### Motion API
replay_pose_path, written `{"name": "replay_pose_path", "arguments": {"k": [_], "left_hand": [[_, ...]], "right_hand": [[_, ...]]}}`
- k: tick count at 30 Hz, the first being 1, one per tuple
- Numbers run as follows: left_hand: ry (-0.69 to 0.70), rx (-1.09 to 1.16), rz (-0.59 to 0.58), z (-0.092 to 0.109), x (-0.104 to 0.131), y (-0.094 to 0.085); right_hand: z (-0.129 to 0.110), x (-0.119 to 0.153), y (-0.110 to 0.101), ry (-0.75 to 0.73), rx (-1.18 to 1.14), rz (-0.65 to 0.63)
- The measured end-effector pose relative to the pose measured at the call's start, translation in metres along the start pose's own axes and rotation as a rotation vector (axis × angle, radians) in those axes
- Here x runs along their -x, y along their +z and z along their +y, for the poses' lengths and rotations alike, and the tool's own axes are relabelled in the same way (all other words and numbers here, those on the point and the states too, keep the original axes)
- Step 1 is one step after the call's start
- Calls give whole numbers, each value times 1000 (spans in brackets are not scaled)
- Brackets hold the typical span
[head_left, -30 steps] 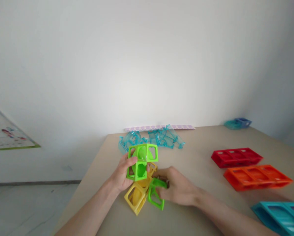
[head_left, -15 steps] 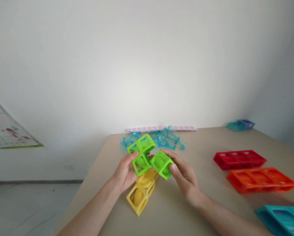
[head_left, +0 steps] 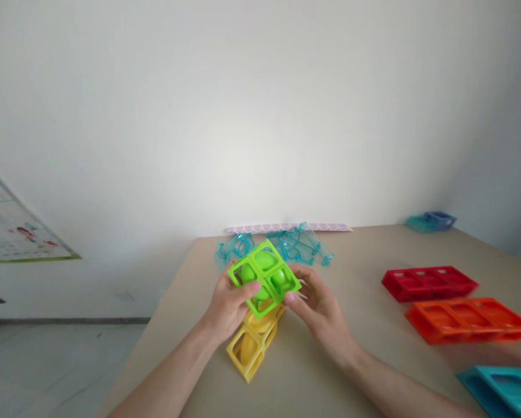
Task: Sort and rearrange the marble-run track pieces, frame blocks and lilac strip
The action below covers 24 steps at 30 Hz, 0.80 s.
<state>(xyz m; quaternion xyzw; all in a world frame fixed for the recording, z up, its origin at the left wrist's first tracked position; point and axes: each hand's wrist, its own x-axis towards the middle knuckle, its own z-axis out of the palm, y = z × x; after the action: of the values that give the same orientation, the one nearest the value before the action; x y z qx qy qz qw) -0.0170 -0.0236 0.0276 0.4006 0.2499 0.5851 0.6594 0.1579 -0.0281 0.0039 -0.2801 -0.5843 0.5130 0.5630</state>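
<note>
A green piece (head_left: 265,277) with openings in a two-by-two layout is held above the table, tilted. My left hand (head_left: 230,302) grips its left side, the thumb lying across its front face. At the lower right corner, the thumb and fingers of my right hand (head_left: 319,307) close on the same piece. Below it a yellow piece (head_left: 248,350) with similar openings rests on the table, its far end hidden behind the green piece and my left hand.
On the table (head_left: 330,366), red (head_left: 430,283), orange (head_left: 469,320) and teal (head_left: 510,389) pieces lie at the right. Clear blue parts (head_left: 301,244) and a patterned strip (head_left: 330,227) sit by the wall. A blue box (head_left: 441,220) stands at the far right corner.
The green part in my right hand has moved left against the green part in my left hand, and they now form one square block. My left thumb has shifted onto its front.
</note>
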Motion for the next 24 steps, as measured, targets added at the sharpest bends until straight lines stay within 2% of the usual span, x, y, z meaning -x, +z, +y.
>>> {"name": "replay_pose_path", "arguments": {"k": [4,10,15,18,24], "left_hand": [[-9,-24,20,-2,2,0],[-17,4,-27,-1,2,0],[-54,-12,-15,-4,2,1],[-58,-10,-7,-7,2,-1],[8,-167,-3,-10,4,-8]], "right_hand": [[2,-2,2,70,-37,55],[0,-6,1,275,-266,123],[2,-3,4,394,-202,120],[1,-2,3,359,-142,106],[-5,4,4,130,93,7]]}}
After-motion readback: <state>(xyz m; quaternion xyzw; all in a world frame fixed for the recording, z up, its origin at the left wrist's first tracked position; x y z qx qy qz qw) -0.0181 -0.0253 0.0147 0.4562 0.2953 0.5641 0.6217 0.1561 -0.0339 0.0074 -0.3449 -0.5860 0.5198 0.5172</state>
